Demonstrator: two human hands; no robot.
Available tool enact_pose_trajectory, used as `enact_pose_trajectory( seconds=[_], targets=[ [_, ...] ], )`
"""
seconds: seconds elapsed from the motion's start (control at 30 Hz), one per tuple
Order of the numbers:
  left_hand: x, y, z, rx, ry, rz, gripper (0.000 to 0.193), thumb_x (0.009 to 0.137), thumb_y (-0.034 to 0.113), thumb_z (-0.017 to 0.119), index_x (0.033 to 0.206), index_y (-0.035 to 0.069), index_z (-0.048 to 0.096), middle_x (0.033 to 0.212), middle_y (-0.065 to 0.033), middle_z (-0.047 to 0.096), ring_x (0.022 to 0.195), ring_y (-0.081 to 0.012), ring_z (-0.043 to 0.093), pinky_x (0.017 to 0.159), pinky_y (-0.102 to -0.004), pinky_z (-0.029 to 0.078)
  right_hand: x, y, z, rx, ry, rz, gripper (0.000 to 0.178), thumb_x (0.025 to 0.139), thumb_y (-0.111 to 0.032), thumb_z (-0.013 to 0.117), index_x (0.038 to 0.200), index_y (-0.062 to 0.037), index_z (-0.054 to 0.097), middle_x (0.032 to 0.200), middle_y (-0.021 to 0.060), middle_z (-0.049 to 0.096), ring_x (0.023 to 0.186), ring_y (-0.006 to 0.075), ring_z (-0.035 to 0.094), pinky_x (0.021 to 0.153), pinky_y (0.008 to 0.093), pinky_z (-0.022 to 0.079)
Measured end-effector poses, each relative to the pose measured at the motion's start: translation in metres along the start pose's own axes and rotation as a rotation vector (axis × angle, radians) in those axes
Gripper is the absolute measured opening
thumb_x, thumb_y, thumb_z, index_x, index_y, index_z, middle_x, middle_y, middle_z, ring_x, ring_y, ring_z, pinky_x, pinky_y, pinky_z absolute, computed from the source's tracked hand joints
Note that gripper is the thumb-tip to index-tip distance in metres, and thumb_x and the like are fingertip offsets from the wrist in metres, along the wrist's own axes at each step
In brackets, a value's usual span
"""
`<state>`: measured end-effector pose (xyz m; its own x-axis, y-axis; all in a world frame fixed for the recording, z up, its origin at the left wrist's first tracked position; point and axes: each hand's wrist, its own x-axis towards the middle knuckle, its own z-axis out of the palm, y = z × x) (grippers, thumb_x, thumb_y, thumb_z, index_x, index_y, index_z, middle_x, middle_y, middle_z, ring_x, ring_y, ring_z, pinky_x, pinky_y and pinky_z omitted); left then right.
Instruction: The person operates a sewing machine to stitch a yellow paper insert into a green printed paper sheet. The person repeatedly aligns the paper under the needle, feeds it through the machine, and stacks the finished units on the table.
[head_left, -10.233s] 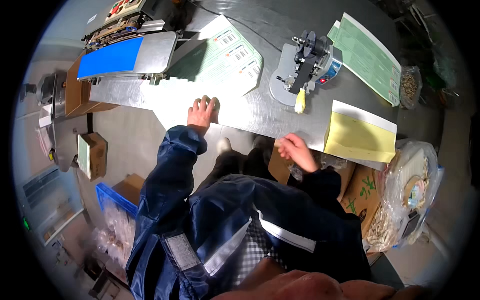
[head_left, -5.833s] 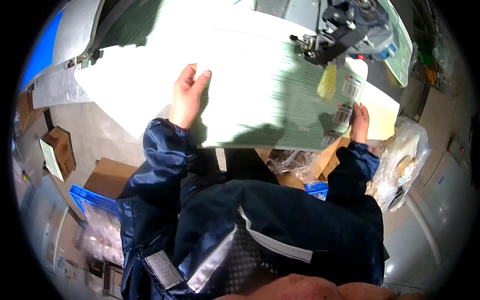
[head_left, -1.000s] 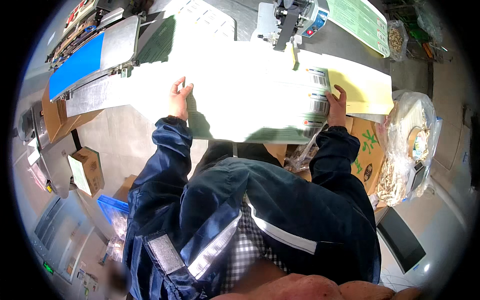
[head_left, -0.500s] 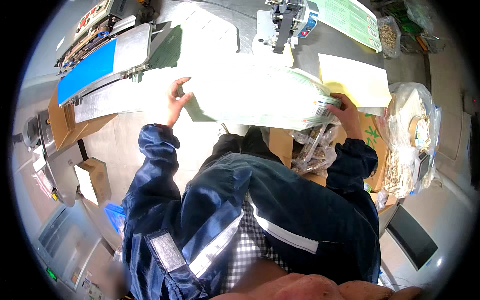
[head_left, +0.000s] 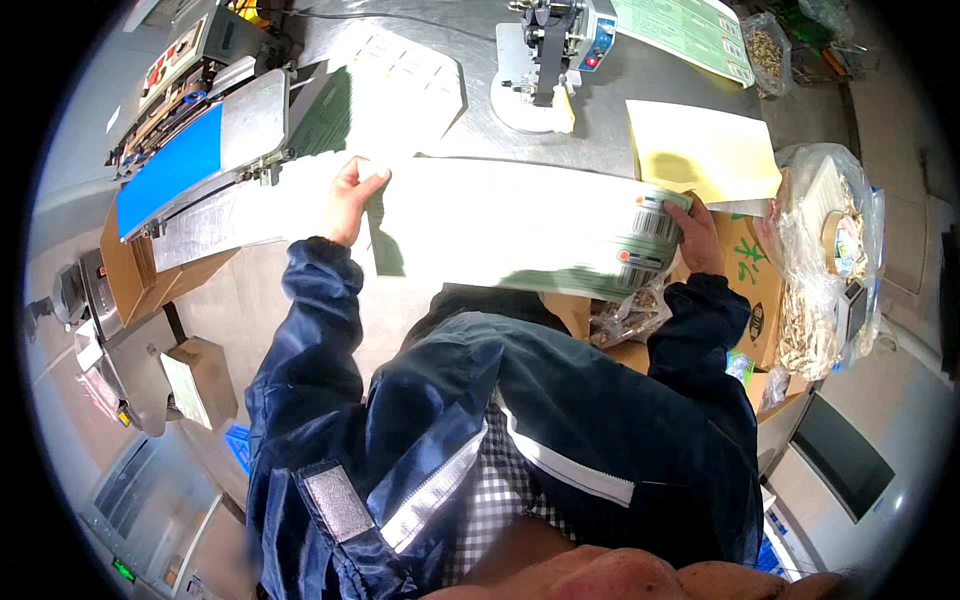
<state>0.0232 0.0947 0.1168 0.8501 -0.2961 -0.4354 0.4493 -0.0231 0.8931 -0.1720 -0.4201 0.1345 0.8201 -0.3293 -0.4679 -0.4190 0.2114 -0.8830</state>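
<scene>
A wide, pale green-and-white printed sheet (head_left: 510, 215) with barcodes at its right end is stretched between my hands, in front of the steel table's near edge. At its upper left corner my left hand (head_left: 352, 200) pinches it between thumb and fingers. My right hand (head_left: 699, 236) grips the right edge beside the barcodes, some fingers hidden behind it. Beyond the sheet stands a small tabletop machine (head_left: 553, 60) with a black lever, a yellow tip and a white round base. Glare washes out much of the sheet's middle.
Left is a conveyor-type machine (head_left: 180, 165) with a blue belt. A pale sheet (head_left: 405, 80) lies on the steel table (head_left: 480, 135). A yellowish sheet (head_left: 705, 150) and green printed sheets (head_left: 690, 35) lie right. A clear bag (head_left: 820, 270) and cardboard box (head_left: 745, 275) stand near my right arm.
The sheet has come down toward me and lies flatter, uncovering the small machine's base and the table beyond. My right hand has lowered slightly with it; both hands keep hold.
</scene>
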Motion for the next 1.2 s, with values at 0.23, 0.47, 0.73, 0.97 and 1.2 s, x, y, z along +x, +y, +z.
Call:
enact_pose_trajectory(
  seconds=[0.23,0.47,0.73,0.97,1.2],
  targets=[
    [0.082,-0.047,0.043,-0.010,0.167,-0.097,0.021,0.088,0.012,0.074,0.104,0.005,0.064,0.096,-0.0019,0.067,0.084,-0.0115,0.058,0.079,-0.0266,0.046,0.083,0.043,-0.021,-0.119,0.160,0.011,0.030,0.089,-0.019,0.071,0.111,0.0019,0.065,0.098,0.0050,0.068,0.087,0.0142,0.062,0.078,0.0298,0.049],
    [0.130,-0.054,0.033,-0.125,0.182,-0.226,0.029,0.085,0.018,0.079,0.106,0.007,0.064,0.094,-0.0006,0.067,0.079,-0.0129,0.060,0.075,-0.0251,0.046,0.169,0.043,-0.030,-0.302,0.166,0.034,0.033,0.089,-0.025,0.071,0.108,0.0014,0.067,0.096,0.0061,0.069,0.084,0.0152,0.062,0.074,0.0313,0.049],
    [0.112,-0.046,0.048,-0.137,0.111,-0.336,0.047,0.087,0.023,0.077,0.123,-0.003,0.059,0.110,-0.0088,0.066,0.099,-0.0183,0.060,0.089,-0.0291,0.046,0.225,0.020,-0.041,-0.251,0.092,0.056,0.036,0.088,-0.024,0.072,0.110,0.0028,0.066,0.097,0.0077,0.069,0.085,0.0163,0.064,0.076,0.0306,0.050],
    [0.118,-0.060,0.064,0.062,0.195,-0.270,0.058,0.092,0.024,0.070,0.131,-0.014,0.048,0.120,-0.0169,0.063,0.111,-0.0228,0.058,0.099,-0.0329,0.044,0.247,0.003,-0.033,-0.209,0.136,0.075,0.028,0.088,-0.019,0.074,0.107,0.0007,0.065,0.097,0.0062,0.070,0.081,0.0152,0.066,0.072,0.0288,0.052],
    [0.113,-0.066,0.068,0.031,0.163,-0.184,0.050,0.096,0.026,0.066,0.128,-0.009,0.051,0.114,-0.0117,0.062,0.105,-0.0177,0.056,0.095,-0.0316,0.044,0.253,0.006,-0.023,-0.485,0.256,0.000,0.057,0.085,-0.029,0.076,0.123,0.0098,0.056,0.111,0.0175,0.066,0.097,0.0231,0.064,0.083,0.0329,0.049]
  ],
)
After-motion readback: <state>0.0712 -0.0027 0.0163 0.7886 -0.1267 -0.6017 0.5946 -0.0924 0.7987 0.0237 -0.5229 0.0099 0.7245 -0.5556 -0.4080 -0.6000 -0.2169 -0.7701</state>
